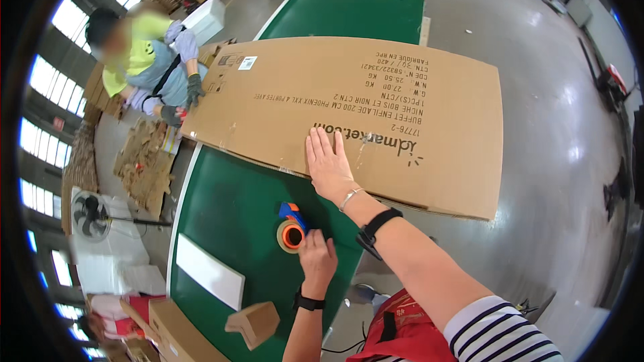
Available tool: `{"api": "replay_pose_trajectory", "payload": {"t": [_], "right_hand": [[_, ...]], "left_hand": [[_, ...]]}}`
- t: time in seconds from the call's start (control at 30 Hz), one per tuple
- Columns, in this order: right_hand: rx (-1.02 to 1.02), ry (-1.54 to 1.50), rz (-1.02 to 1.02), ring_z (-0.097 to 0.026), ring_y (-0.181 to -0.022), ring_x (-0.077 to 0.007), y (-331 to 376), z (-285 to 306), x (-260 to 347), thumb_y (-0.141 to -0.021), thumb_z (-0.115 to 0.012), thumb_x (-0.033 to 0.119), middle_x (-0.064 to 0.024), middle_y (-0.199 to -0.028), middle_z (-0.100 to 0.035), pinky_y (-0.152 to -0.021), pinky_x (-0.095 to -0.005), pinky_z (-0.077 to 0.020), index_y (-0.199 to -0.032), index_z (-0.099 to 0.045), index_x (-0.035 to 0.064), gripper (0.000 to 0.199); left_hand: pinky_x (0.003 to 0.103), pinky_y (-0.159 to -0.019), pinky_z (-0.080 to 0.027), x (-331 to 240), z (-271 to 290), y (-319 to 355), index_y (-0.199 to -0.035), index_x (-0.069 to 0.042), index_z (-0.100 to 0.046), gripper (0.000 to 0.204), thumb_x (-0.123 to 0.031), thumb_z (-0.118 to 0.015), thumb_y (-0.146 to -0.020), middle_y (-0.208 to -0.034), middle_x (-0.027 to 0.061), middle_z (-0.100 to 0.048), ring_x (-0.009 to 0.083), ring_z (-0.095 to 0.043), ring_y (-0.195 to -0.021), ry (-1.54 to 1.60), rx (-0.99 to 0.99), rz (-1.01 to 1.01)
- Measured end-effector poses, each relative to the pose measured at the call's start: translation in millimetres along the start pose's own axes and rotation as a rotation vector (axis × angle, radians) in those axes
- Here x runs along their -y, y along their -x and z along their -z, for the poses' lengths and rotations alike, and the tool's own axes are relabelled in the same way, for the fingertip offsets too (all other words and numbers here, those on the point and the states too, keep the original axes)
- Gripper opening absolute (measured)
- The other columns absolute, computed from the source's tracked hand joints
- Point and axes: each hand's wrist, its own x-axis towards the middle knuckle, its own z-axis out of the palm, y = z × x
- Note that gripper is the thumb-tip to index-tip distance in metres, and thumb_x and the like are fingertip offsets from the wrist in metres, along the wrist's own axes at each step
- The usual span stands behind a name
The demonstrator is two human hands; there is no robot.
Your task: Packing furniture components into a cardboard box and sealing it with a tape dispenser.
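Note:
A large flat cardboard box (268,94) with dark printing and a white label lies across the green conveyor belt (225,194). My right hand (329,164) rests flat on its top near the close edge, fingers spread. Lower down, my left hand (317,261) has its fingers curled at the side of a blue and orange tape dispenser (292,228) with a roll of tape. My fingertips are partly hidden there, but the hand appears to grip it. At the box's left end, a co-worker's gloved hands (181,107) touch the carton, with something red by one glove.
A white foam slab (210,271) and a folded cardboard piece (253,324) lie on the near belt. Open cardboard (181,332) stands at lower left, close to another person. A fan (92,216) and flattened cardboard (144,161) are beyond the belt's left side.

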Motion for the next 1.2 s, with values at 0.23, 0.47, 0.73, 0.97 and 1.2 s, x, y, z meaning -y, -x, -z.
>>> {"api": "replay_pose_trajectory", "payload": {"t": [0.23,0.47,0.73,0.97,1.2], "right_hand": [[-0.108,-0.012,0.252,-0.029,-0.141,-0.0272,117.5,18.3,-92.1,-0.083,-0.060,0.019,-0.0140,-0.152,-0.032,-0.113,-0.0527,-0.0200,-0.144,-0.033,0.0014,0.070],[0.014,-0.053,0.011,-0.032,-0.138,-0.0346,295.6,70.2,-260.7,-0.077,-0.063,0.007,-0.0195,-0.149,-0.034,-0.110,-0.0563,-0.0246,-0.146,-0.036,0.0150,0.074],[0.137,-0.244,-0.256,-0.029,-0.139,-0.0400,325.8,31.2,-360.7,-0.077,-0.068,0.010,-0.0234,-0.147,-0.035,-0.112,-0.0543,-0.0259,-0.144,-0.030,-0.0031,0.078],[-0.157,-0.523,-0.441,-0.043,-0.130,-0.0408,217.5,-5.8,-500.0,-0.087,-0.062,0.013,-0.0252,-0.137,-0.047,-0.106,-0.0441,-0.0375,-0.140,-0.036,-0.0036,0.062],[-0.027,-1.050,-0.576,-0.051,-0.126,-0.0264,51.5,-18.0,-601.7,-0.098,-0.053,0.024,-0.0191,-0.136,-0.052,-0.102,-0.0352,-0.0425,-0.138,-0.043,-0.0001,0.048]], "left_hand": [[0.042,-0.094,-0.050,-150.3,-29.8,-11.4,-0.117,0.008,-0.053,0.045,-0.033,-0.043,-0.102,-0.111,0.0196,-0.064,0.0291,-0.063,-0.103,1.902,0.445,0.966],[0.053,-0.111,-0.033,-214.3,-35.0,-54.7,-0.133,0.021,-0.028,0.088,-0.058,-0.038,-0.097,-0.138,0.0337,-0.037,0.0410,-0.037,-0.132,2.244,0.275,1.468],[0.046,-0.104,-0.042,-203.9,-96.7,-48.1,-0.122,0.000,-0.054,0.060,-0.053,-0.044,-0.095,-0.115,0.0141,-0.062,0.0298,-0.057,-0.108,2.950,0.138,0.994],[0.046,-0.093,-0.050,-228.4,-113.6,-62.2,-0.117,-0.005,-0.057,0.033,-0.028,-0.053,-0.093,-0.117,0.0123,-0.063,0.0314,-0.059,-0.109,2.428,-0.515,1.423],[0.043,-0.095,-0.048,-249.6,-152.0,-53.0,-0.131,-0.009,-0.050,0.050,-0.045,-0.047,-0.097,-0.128,0.0079,-0.057,0.0276,-0.055,-0.116,1.883,-0.339,1.277]]}}
